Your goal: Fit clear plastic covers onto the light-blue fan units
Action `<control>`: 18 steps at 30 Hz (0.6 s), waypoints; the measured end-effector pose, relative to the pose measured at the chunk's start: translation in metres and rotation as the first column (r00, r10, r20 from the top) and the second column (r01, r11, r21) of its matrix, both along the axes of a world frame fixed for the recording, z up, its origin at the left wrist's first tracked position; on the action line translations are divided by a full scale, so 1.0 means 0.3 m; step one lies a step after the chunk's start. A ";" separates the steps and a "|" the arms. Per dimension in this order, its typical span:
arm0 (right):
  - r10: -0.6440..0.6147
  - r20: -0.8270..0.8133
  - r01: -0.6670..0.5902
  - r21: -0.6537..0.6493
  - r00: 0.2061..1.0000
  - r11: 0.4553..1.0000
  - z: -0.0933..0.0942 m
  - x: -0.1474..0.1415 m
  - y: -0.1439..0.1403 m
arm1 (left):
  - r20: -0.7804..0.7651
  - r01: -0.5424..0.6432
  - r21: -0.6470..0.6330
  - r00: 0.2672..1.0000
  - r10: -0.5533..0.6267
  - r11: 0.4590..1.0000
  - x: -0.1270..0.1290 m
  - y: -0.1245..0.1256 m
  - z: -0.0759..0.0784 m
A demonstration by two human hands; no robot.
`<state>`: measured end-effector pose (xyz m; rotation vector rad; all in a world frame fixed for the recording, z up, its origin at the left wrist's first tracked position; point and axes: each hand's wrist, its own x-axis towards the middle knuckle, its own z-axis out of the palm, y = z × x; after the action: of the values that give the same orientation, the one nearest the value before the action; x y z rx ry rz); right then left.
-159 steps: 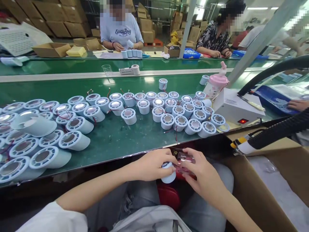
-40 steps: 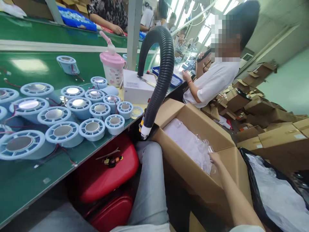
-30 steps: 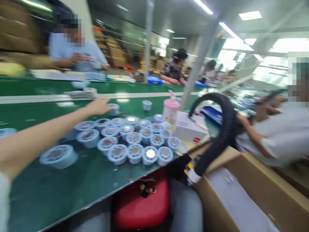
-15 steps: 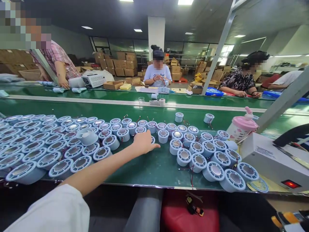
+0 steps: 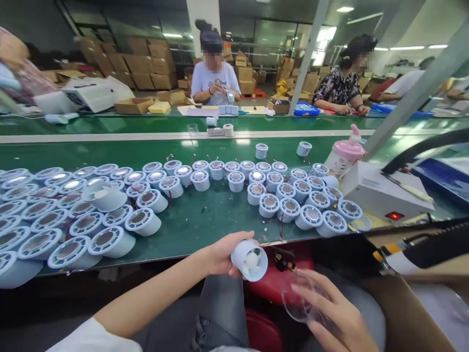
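In the head view the left hand (image 5: pixel 223 254) holds a pale blue fan housing (image 5: pixel 249 260) over the lap, just below the near edge of the green surface (image 5: pixel 198 222); its fingers wrap the housing's side, with the open end and its small white impeller turned toward the camera. The right hand (image 5: pixel 330 313) sits lower and to the right of the housing, its fingers loosely curled around a clear plastic cover (image 5: pixel 298 303) that is blurred and hard to make out.

Both pieces hang over the lap, not over the surface, so a loose grip would likely drop one onto the red stool (image 5: pixel 274 283) or the floor beneath. The cover looks thin and slippery; curled fingers could let it slide, or crush it if they squeeze. A fingertip straying into the housing's open end might press the impeller blades.

Beyond the housing, the surface carries rows of like housings (image 5: pixel 110 205) to the left and another cluster (image 5: pixel 293 200) to the right, some trailing red wires. Right of that cluster stand a white box with a red light (image 5: pixel 381 195) and a pink-lidded bottle (image 5: pixel 344 151). A cardboard box (image 5: pixel 410 313) stands by the right knee. Across the surface, other people (image 5: pixel 214 73) work among stacked cartons.
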<state>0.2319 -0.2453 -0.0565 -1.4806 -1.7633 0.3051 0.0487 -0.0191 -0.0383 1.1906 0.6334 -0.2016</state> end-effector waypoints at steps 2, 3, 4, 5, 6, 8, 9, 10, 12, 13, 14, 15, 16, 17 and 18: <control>-0.030 0.196 0.025 0.027 0.980 0.999 0.006 -0.040 0.054 | -0.034 0.095 0.004 0.995 -0.094 0.996 0.031 -0.031 -0.014; -0.058 0.272 0.054 0.022 0.961 0.998 0.013 -0.055 0.081 | -0.034 0.144 0.014 0.989 -0.144 0.989 0.042 -0.042 -0.011; -0.093 0.330 0.096 0.009 0.940 0.995 0.021 -0.068 0.104 | -0.028 0.191 0.034 0.981 -0.190 0.981 0.050 -0.052 -0.004; -0.127 0.371 0.140 -0.007 0.920 0.990 0.028 -0.077 0.122 | -0.019 0.233 0.058 0.972 -0.232 0.971 0.056 -0.060 0.008; -0.159 0.396 0.186 -0.031 0.904 0.982 0.033 -0.083 0.133 | -0.011 0.268 0.075 0.963 -0.268 0.960 0.060 -0.067 0.021; -0.209 0.397 0.272 -0.108 0.894 0.956 0.039 -0.086 0.137 | 0.028 0.319 0.199 0.943 -0.330 0.927 0.062 -0.080 0.049; -0.219 0.369 0.295 -0.162 0.903 0.942 0.040 -0.085 0.133 | 0.053 0.320 0.323 0.933 -0.355 0.891 0.061 -0.087 0.061; -0.215 0.323 0.296 -0.226 0.922 0.928 0.041 -0.082 0.126 | 0.070 0.301 0.468 0.925 -0.374 0.831 0.059 -0.094 0.071; -0.189 0.180 0.244 -0.361 0.965 0.900 0.044 -0.077 0.112 | 0.076 0.222 0.719 0.917 -0.393 0.658 0.053 -0.107 0.081; -0.178 0.097 0.202 -0.417 0.979 0.886 0.046 -0.076 0.107 | 0.070 0.187 0.788 0.920 -0.387 0.587 0.049 -0.113 0.082; -0.177 0.021 0.167 -0.456 0.984 0.874 0.050 -0.075 0.103 | 0.064 0.165 0.816 0.927 -0.370 0.555 0.046 -0.118 0.080; -0.187 -0.039 0.146 -0.479 0.982 0.866 0.053 -0.076 0.101 | 0.067 0.147 0.827 0.933 -0.354 0.543 0.043 -0.121 0.078; -0.205 -0.079 0.140 -0.492 0.976 0.859 0.057 -0.078 0.101 | 0.079 0.128 0.830 0.937 -0.342 0.542 0.040 -0.124 0.075; -0.227 -0.102 0.148 -0.499 0.968 0.854 0.059 -0.080 0.103 | 0.093 0.111 0.830 0.939 -0.332 0.547 0.038 -0.125 0.072; -0.248 -0.115 0.158 -0.509 0.962 0.846 0.061 -0.084 0.105 | 0.105 0.100 0.827 0.939 -0.327 0.554 0.037 -0.126 0.070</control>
<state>0.2069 -0.2137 -0.0383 -1.9183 -1.4245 0.8022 0.0599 -0.0568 -0.0173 2.1790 0.3321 0.0635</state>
